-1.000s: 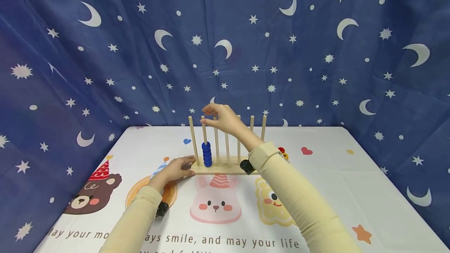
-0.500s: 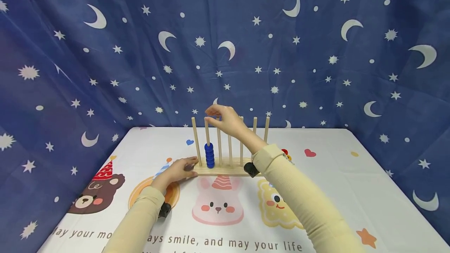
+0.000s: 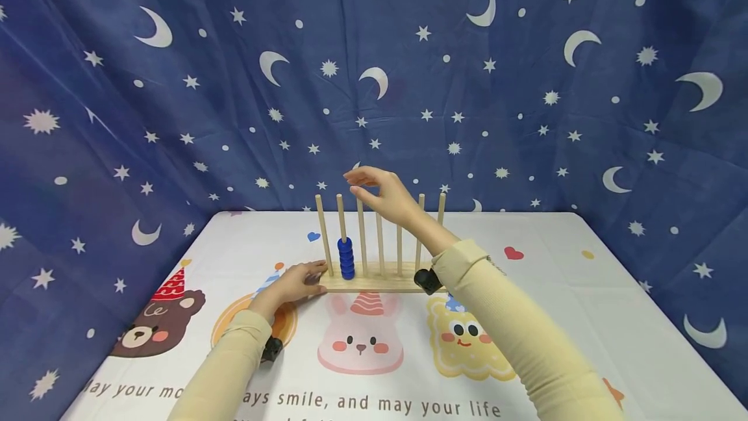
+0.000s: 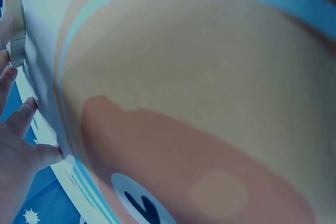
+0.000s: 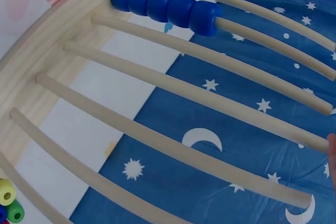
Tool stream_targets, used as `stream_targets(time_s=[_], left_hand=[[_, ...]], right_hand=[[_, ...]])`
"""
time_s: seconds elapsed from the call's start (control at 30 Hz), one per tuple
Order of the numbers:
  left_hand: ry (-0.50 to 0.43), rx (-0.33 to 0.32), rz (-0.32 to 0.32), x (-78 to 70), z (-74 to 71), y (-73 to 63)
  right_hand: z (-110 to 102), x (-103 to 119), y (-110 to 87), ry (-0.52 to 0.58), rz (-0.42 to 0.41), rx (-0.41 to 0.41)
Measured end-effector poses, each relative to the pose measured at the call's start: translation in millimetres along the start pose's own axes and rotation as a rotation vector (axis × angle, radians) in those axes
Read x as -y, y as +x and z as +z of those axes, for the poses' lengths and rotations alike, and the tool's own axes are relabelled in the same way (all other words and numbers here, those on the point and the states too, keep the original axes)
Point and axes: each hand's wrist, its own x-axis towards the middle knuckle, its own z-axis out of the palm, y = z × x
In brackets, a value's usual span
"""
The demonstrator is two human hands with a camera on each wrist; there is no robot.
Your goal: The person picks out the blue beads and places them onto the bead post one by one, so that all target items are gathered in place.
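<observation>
A wooden bead rack (image 3: 381,286) with several upright pegs stands on the table. Blue beads (image 3: 346,258) are stacked on its second peg from the left, threaded down to the base in the right wrist view. My left hand (image 3: 294,282) holds the rack's left end, thumb along the front edge and fingers behind; the left wrist view shows the other fingers (image 4: 23,115) spread beside it. Above the middle pegs hovers my right hand (image 3: 386,196), fingers loosely bent and thumb apart, with nothing between them. It hides some peg tops.
Loose coloured beads, a yellow bead (image 5: 6,192) and a green bead (image 5: 16,212) among them, lie by the rack's right end. A printed white cloth (image 3: 543,317) covers the table. Behind hangs a blue star-and-moon curtain (image 3: 409,83). Each wrist wears a black camera (image 3: 428,280).
My right hand has moved off the top of the second peg, to the right and slightly up, its thumb and fingers spreading apart. The left hand and the blue beads stay put.
</observation>
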Motion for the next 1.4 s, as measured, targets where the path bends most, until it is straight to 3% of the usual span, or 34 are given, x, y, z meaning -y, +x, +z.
stream_targets(time_s=[0.8,1.1,1.23,1.27,1.4], left_hand=[[0.009,-0.005,-0.001,5.4,-3.4,-4.2],[-0.020,-0.022,0.036,0.9,-8.6,-8.2],[-0.083,-0.027,0.082,6.6,-6.0,-5.9],[-0.077,-0.036,0.117,9.6,-4.4,-4.9],[-0.092,-0.032,0.138,12.9,0.4,-1.9]], right_hand=[[-27.4,1.5,-35.9,0.134,-0.069,-0.160],[-41.4,-11.0,-48.4,0.149,-0.026,-0.210],[-47.3,-19.3,-57.3,0.171,-0.002,-0.230],[-48.9,-21.5,-60.0,0.179,-0.001,-0.233],[-54.6,-30.5,-71.5,0.199,-0.005,-0.246]])
